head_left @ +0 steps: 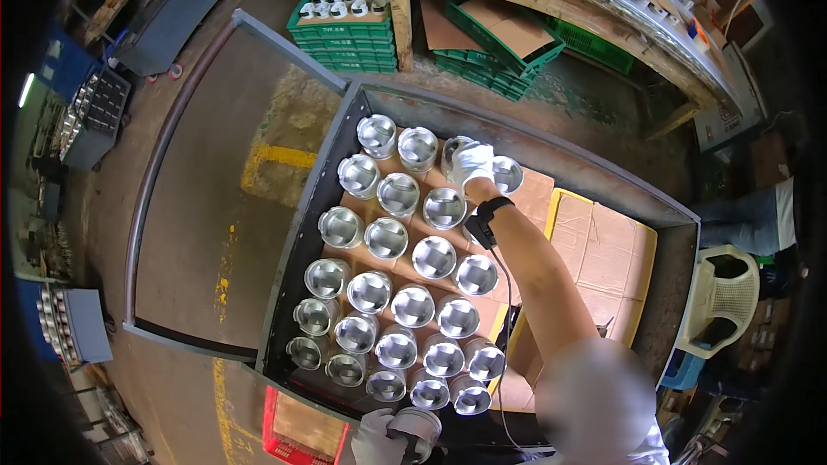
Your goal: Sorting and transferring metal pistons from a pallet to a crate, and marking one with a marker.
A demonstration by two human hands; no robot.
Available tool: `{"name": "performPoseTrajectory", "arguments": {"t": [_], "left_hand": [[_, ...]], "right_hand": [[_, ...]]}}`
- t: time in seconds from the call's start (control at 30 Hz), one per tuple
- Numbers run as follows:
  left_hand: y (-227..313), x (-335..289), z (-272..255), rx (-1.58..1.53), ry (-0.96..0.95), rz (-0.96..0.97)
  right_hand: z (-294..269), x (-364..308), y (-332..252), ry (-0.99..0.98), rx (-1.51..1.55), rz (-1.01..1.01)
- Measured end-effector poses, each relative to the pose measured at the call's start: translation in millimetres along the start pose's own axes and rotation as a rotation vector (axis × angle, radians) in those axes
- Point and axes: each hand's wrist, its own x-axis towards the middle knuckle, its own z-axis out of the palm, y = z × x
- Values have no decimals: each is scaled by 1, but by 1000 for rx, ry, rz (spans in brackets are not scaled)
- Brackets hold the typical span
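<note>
My right hand (473, 164), in a white glove, reaches to the far side of a grey metal cart. Its fingers close on the rim of a silver engine piston (451, 155) standing in the far row. Low in the view, by the cart's near edge, my gloved left hand (377, 439) grips another piston (418, 432) outside the rows. Several more pistons (386, 238) stand in rows on brown cardboard (405, 271) inside the cart. My right forearm hides part of a piston below the wrist, which wears a black band with a cable.
Flattened cardboard with yellow edges (607, 237) lies at the cart's right. The cart's wall (534, 142) and curved handle (164, 151) bound the area. A red crate (297, 426) sits near left; green crates (345, 39), a wooden bench (560, 9) and a plastic chair (725, 293) stand around.
</note>
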Motion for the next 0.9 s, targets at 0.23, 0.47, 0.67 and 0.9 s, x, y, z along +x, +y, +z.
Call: {"name": "performPoseTrajectory", "arguments": {"t": [0.23, 0.47, 0.67, 0.9], "left_hand": [[12, 21, 10, 269, -54, 21], [24, 39, 38, 508, -250, 304], [64, 34, 77, 546, -357, 546], [48, 33, 54, 177, -246, 465]], "right_hand": [[-109, -131, -10, 155, 316, -388], [-131, -388, 4, -825, 923, -628], [-103, -464, 22, -403, 955, -135], [-20, -442, 80, -341, 938, 394]]}}
